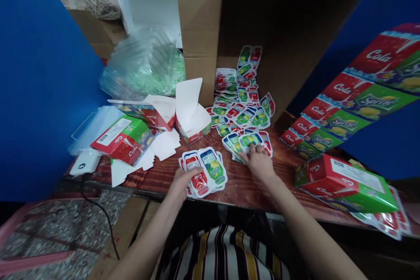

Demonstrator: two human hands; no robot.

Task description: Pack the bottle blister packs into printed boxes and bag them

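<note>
Blue walls [42, 96] flank a red-brown table [244, 186]. At its front edge, the left hand [181, 181] pinches a card stack [214, 167], thumb on top, probably so nothing slips. The right hand [260, 164], half curled, touches loose cards [232, 142] near the cardboard box [201, 30]; I can't tell if it grips.

Glossy pkts [213, 167], matt cardbd box [275, 26]
</note>
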